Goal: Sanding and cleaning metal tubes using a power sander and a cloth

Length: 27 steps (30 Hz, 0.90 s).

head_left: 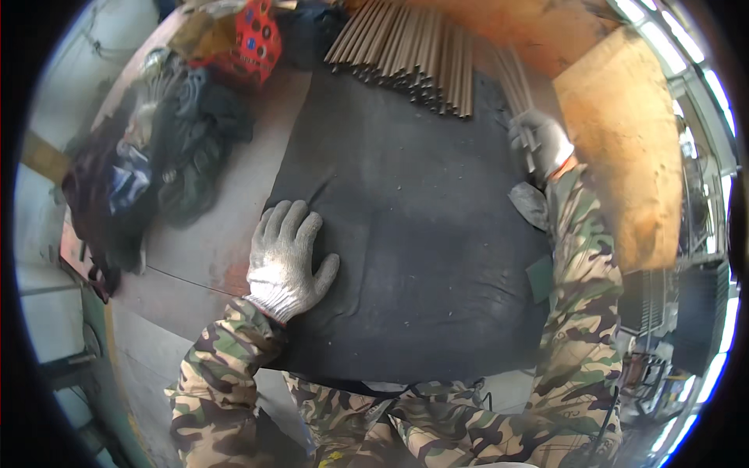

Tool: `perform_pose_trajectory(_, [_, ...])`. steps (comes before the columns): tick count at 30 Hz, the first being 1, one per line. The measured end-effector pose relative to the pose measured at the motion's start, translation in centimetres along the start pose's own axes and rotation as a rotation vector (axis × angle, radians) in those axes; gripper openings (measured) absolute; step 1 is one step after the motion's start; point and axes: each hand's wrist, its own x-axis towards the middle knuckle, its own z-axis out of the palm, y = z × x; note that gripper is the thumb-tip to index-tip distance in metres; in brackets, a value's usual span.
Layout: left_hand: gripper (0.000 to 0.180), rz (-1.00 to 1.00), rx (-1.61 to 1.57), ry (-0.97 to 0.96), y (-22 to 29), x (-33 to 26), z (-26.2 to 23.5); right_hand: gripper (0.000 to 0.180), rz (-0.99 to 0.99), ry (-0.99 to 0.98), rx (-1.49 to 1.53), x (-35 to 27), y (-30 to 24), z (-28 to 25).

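My left hand (285,261), in a pale knitted work glove, lies flat on a black mat (421,234) with its fingers stretched out and the thumb apart. It holds nothing. At the far right, my right hand (549,140), gloved the same way, is closed around a few thin metal tubes (512,78). These tubes and that hand are smeared by motion, and the fingers show only in part. A large pile of similar metal tubes (409,54) lies at the mat's far edge, their near ends pointing toward me.
Dark clothing (187,148) is heaped on the table at the left, with a red patterned bag (257,43) behind it. A wooden board (624,148) stands along the right side. A crumpled grey piece (530,205) and a small green piece (539,278) lie by my right forearm.
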Motion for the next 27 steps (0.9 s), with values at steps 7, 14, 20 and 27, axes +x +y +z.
perform_pose_trajectory(7, [0.070, 0.050, 0.039, 0.161, -1.0, -1.5, 1.2, 0.013, -0.161, -0.373, 0.095, -11.8, 4.6, 10.6])
perform_pose_trajectory(14, [0.033, -0.788, -1.574, 0.332, 12.9, 12.9, -5.3, 0.074, -0.334, -0.454, -0.441, -17.7, -0.6, 15.5])
perform_pose_trajectory(20, [0.033, -0.327, -1.204, 0.209, 19.2, 17.3, -4.1, 0.057, -0.049, -0.519, 0.798, -3.8, 16.7, 14.5])
perform_pose_trajectory(27, [0.045, -0.391, -1.114, 0.050, 18.2, 11.1, -3.2, 0.085, -0.518, -0.515, 0.032, -14.5, 6.6, 13.2])
